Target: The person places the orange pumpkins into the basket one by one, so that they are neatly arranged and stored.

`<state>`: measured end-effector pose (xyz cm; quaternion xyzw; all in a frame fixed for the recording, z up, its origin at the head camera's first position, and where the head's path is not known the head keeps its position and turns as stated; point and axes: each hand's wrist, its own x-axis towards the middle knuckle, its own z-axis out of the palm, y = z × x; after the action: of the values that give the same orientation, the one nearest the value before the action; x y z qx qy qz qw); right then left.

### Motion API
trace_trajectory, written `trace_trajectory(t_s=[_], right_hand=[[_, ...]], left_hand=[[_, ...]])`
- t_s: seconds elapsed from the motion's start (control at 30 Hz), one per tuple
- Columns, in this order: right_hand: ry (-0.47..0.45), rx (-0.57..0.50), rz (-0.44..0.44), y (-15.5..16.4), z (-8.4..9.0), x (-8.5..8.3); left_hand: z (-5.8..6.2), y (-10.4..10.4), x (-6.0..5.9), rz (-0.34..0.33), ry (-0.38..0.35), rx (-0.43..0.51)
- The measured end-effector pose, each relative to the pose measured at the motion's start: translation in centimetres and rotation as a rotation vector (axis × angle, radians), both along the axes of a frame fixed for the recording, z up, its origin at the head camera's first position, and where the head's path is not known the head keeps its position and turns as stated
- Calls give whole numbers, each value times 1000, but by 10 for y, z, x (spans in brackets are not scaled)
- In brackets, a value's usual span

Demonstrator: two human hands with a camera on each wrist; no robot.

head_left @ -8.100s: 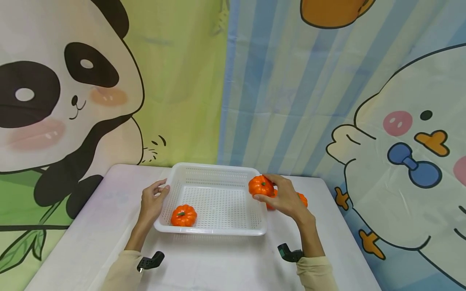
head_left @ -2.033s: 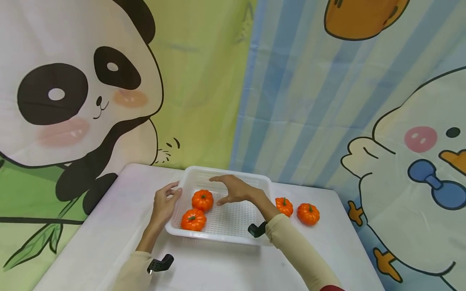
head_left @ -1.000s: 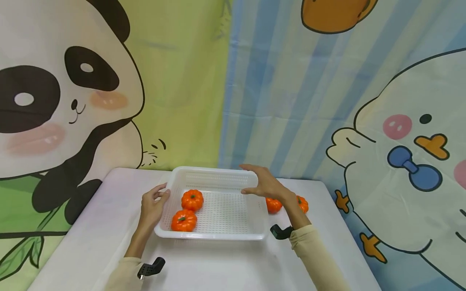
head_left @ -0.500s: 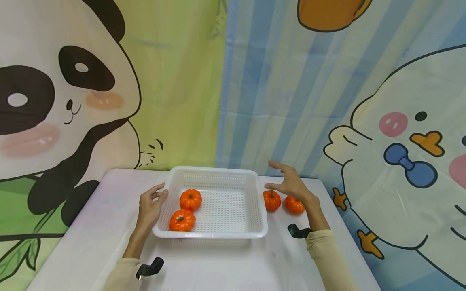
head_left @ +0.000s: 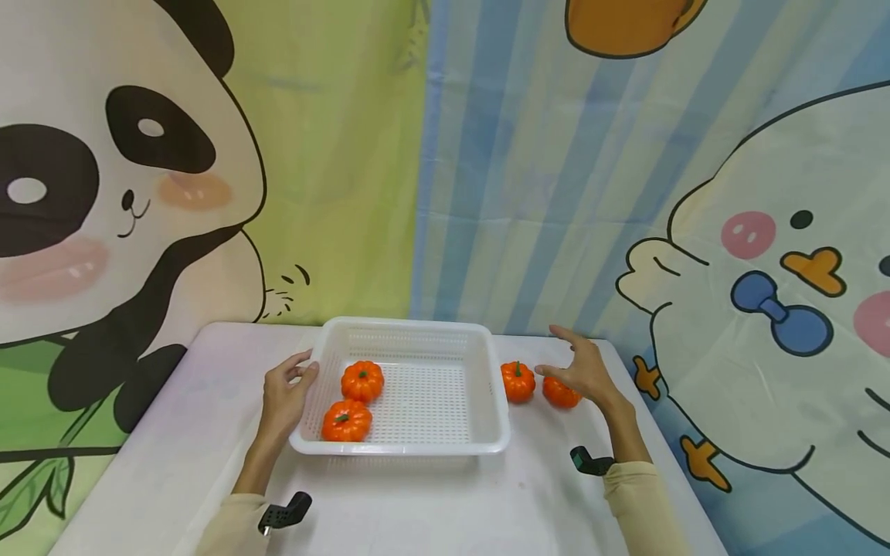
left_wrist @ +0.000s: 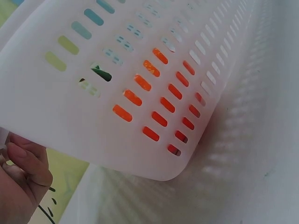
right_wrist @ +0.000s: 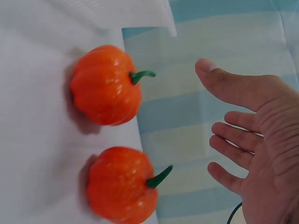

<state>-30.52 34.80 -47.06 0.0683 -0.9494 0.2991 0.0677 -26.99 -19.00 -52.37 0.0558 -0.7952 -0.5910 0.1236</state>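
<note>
Gleaming orange, ribbed, green-stemmed pumpkin [right_wrist: 120,186] near wide-spread right grip [head_left: 584,372]; left grip [head_left: 283,395] pinching white basket [head_left: 399,449].

Staged recording corner, panda backdrop [head_left: 334,154], striped bird backdrop [head_left: 528,193], white table [head_left: 431,502], wrist cameras [head_left: 287,513]

Left hand [head_left: 282,395] at left — fingers bent, pinching with the thumb. Right hand [head_left: 585,372] at right — thumb and fingers parted wide.

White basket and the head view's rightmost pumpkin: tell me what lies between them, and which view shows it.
Another orange pumpkin lies between the white basket and the rightmost pumpkin; the head and right wrist views both show it.
</note>
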Motion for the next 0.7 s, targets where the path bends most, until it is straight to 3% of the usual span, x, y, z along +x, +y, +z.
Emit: trace_trajectory(t_s=[0.47, 0.7], right_hand=[[-18, -39, -119, 31, -49, 12], [-40, -51, -154, 38, -65, 15]], left_hand=[[0, 1, 0, 6, -18, -27], [0, 1, 0, 10, -13, -29]])
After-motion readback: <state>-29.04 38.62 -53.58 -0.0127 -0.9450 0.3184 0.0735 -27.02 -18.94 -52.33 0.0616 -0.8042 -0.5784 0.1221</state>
